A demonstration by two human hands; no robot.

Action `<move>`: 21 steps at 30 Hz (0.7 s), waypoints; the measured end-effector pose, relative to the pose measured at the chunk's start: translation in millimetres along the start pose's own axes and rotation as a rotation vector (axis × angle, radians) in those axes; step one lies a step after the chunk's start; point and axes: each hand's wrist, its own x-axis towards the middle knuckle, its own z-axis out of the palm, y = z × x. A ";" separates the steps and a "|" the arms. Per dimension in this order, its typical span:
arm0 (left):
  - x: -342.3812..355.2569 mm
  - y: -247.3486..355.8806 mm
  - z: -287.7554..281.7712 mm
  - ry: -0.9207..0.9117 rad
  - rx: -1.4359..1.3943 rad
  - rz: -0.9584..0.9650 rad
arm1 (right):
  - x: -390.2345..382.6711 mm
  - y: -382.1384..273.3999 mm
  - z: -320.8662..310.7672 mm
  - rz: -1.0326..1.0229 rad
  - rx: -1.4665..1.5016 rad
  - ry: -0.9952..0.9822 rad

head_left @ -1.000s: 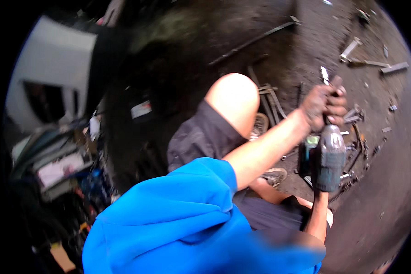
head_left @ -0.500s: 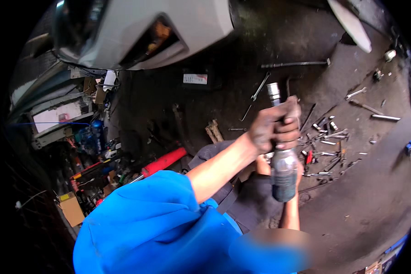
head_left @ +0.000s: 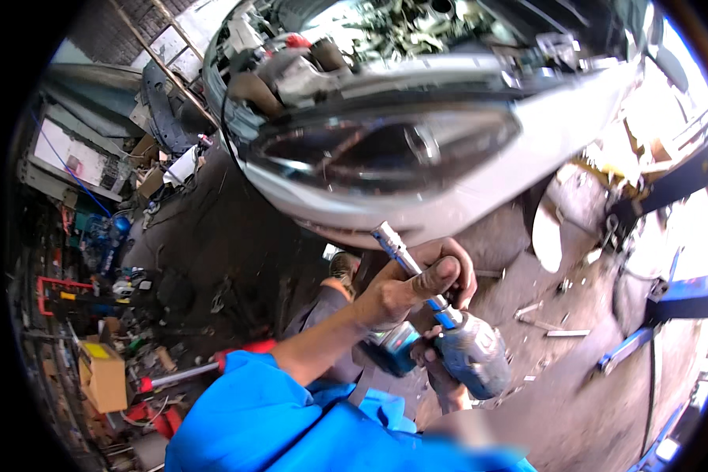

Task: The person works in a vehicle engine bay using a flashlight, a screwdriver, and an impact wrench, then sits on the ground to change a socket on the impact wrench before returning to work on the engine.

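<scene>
The power tool [head_left: 470, 355], a blue-grey impact driver with a long silver extension shaft [head_left: 407, 259], sits at centre-right of the view, its body low and near, its shaft angled up and to the left. The socket end of the shaft lies just below the lower edge of the white car body [head_left: 480, 169]; whether it touches the bodywork cannot be told.

The left hand [head_left: 407, 289] is closed around the shaft just ahead of the tool's nose, fingers wrapped over it and thumb laid along it. The left forearm runs down and left into a blue sleeve [head_left: 252, 417]. The right hand [head_left: 433, 370] is mostly hidden behind the tool; its fingers curl about the grip beneath the body, beside the teal battery pack [head_left: 397, 350]. It appears to be gripping the handle, though the palm is out of sight.

The car fills the far upper half of the view. Its dark headlamp lens [head_left: 385, 153] is directly above the hands, with exposed engine-bay parts [head_left: 346, 31] farther up.

The floor [head_left: 558, 393] is dark and stained. Loose metal pieces [head_left: 554, 326] lie on it to the right of the tool. A red-handled tool [head_left: 204, 366] lies on the floor to the left, near the sleeve. Farther left stand a cardboard box [head_left: 106, 377] and cluttered shelving [head_left: 71, 291]. A blue frame member [head_left: 684, 287] stands at the right edge.
</scene>
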 end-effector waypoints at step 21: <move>193.8 277.7 -314.8 0.625 -0.534 -0.094 | 416.8 -238.9 313.0 0.354 0.984 0.239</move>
